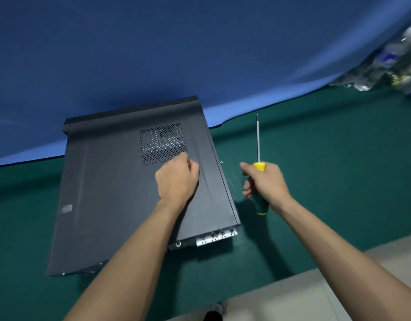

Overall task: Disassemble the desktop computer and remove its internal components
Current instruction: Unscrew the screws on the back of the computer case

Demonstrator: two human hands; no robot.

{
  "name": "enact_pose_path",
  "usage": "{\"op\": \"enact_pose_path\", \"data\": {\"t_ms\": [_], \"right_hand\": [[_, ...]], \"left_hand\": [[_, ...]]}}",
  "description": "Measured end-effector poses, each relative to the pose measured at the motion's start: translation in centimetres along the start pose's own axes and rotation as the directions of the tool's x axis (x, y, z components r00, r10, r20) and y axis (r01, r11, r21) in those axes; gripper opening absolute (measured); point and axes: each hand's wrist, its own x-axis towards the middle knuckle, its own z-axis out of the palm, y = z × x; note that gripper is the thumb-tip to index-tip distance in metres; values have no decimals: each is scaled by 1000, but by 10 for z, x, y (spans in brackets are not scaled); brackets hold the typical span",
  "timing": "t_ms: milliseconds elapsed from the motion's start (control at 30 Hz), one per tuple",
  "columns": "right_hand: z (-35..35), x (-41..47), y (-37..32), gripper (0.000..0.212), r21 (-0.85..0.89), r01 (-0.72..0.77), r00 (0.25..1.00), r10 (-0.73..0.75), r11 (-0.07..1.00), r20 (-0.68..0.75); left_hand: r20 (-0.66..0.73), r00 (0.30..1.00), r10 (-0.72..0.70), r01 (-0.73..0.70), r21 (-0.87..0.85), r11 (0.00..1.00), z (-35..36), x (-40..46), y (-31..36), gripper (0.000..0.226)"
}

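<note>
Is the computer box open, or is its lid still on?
Still on. The dark side panel covers the whole computer case, nothing inside shows except through the vent holes. The left hand rests on it.

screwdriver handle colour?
Green with yellow ends; the screwdriver is held in the right hand. Head view, the only one.

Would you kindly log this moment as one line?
left hand: on computer case | right hand: holding screwdriver | case: closed
</note>
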Motion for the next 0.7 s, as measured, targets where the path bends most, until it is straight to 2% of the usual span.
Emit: {"op": "enact_pose_path", "data": {"t_ms": [67,167,233,300,500,567,700], "right_hand": [[0,-35,-10,19,-35,-31,998,34,999,60],[11,-85,-12,19,-174,-17,996,31,985,81],[27,-116,-8,25,-258,24,992,9,966,127],[47,-144,1,24,-262,30,984,18,965,179],[101,-204,37,15,-153,80,941,-23,985,339],[117,-222,52,15,-166,80,923,-11,983,384],[147,-250,80,17,-182,58,902,27,982,431]], "left_hand": [[-7,996,-92,89,-161,983,-8,-14,-1,20],[102,967,-235,256,-404,878,-26,-47,-4,14],[231,925,-301,378,-616,691,-41,-71,-7,18],[338,884,-322,460,-751,474,-58,-95,-14,23],[505,805,-313,560,-820,119,-102,-154,-55,22],[534,798,-281,571,-818,68,-112,-172,-72,23],[528,800,-286,565,-823,60,-122,-201,-106,15]]}}
